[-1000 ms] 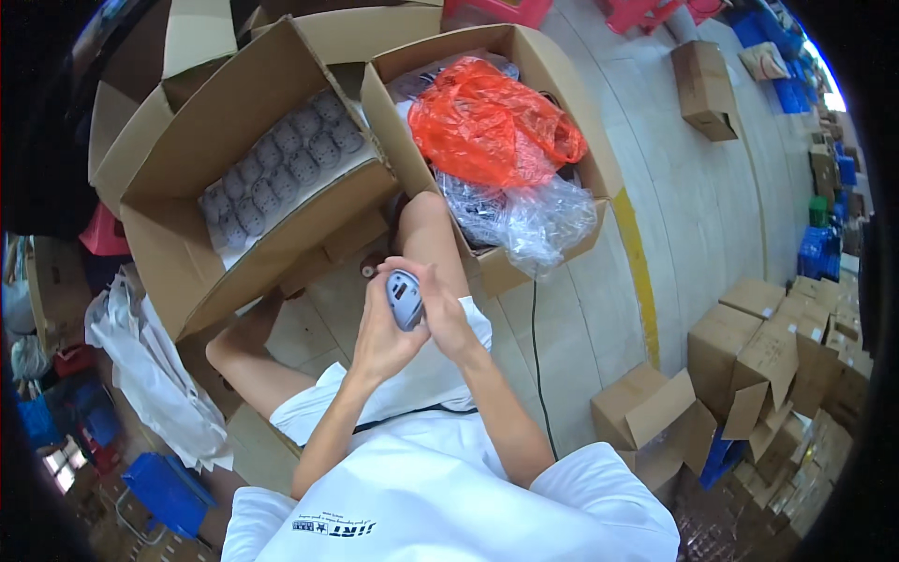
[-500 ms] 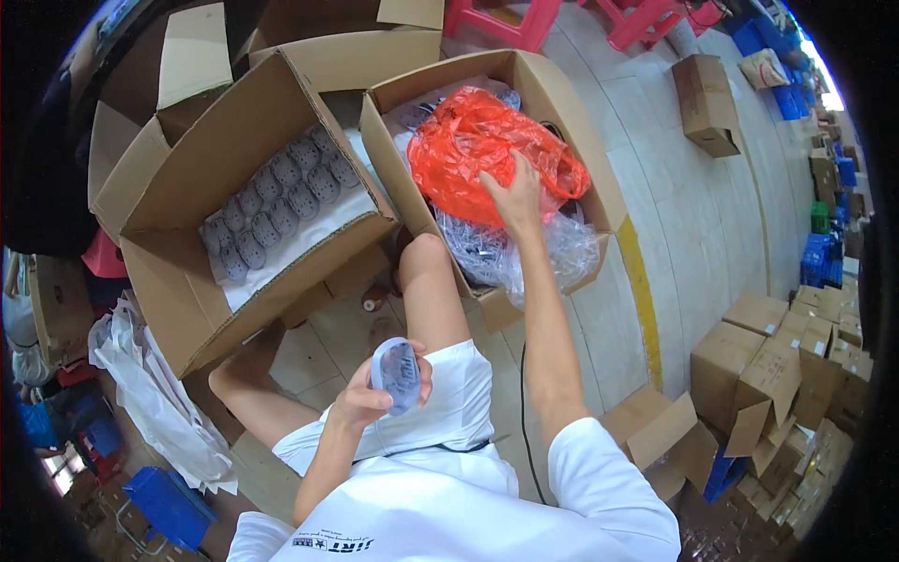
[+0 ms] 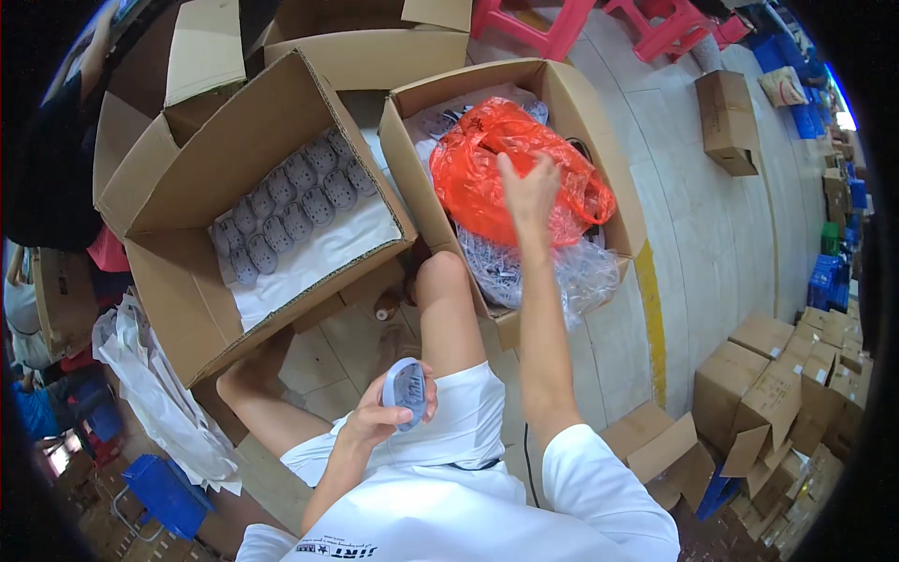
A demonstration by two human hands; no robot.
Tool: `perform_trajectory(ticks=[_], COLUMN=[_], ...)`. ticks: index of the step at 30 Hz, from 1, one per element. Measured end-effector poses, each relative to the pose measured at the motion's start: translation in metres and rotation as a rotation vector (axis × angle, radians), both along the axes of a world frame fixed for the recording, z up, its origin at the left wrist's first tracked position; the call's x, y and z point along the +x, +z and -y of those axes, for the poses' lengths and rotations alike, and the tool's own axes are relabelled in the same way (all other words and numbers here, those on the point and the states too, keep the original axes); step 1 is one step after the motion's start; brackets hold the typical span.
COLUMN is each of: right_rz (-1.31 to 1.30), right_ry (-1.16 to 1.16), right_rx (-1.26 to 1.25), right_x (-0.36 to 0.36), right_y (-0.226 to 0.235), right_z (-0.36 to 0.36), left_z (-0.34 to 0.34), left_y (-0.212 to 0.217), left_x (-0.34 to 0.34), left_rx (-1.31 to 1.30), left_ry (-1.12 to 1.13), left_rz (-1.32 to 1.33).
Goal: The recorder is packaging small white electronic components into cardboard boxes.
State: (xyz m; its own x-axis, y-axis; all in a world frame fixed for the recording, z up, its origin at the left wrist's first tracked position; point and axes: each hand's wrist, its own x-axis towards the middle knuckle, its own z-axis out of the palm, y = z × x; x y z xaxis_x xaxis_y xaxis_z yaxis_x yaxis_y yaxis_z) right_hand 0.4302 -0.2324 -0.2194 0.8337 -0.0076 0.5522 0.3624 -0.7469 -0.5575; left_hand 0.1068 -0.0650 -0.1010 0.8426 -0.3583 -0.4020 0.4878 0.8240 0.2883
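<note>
My left hand [image 3: 382, 413] is closed around an oval pale-blue plastic piece [image 3: 408, 391] with a clear-looking face, held above my lap. My right hand [image 3: 532, 199] reaches out over a crumpled red plastic bag [image 3: 479, 155], thumb and fingers apart; whether the fingertips touch the bag is hard to tell. That bag lies in an open cardboard box [image 3: 626, 211] on top of clear plastic wrapping [image 3: 585, 281] and small pieces. In a second open carton [image 3: 178, 281] to the left, rows of grey oval pieces [image 3: 298, 171] rest on a white sheet [image 3: 361, 232].
White plastic bags [image 3: 154, 393] hang beside the left carton. At the far side stand pink stools [image 3: 543, 33] and another open carton [image 3: 375, 61]. A lone cardboard box [image 3: 726, 122] sits on the floor at right, with stacked cartons [image 3: 740, 375] nearer. A blue crate [image 3: 169, 492] is at lower left.
The whole view has shifted a little, moving the boxes right and down. My right hand has moved slightly farther over the red bag, and my left still holds the oval piece.
</note>
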Motion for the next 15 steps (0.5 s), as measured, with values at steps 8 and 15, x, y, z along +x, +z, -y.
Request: perform_trajectory(ticks=[8,15], right_rz=[-0.797,-0.679], right_ry=[0.609,0.145], right_rx=[0.420,0.515], right_x=[-0.069,-0.036], right_y=[0.037,0.037], right_z=[-0.048,-0.030], left_z=[-0.001,-0.010], left_y=[0.000,-0.001], left_x=[0.030,0.036], left_rx=[0.052,0.063], left_ry=[0.000,-0.001], left_rz=[0.051,0.007])
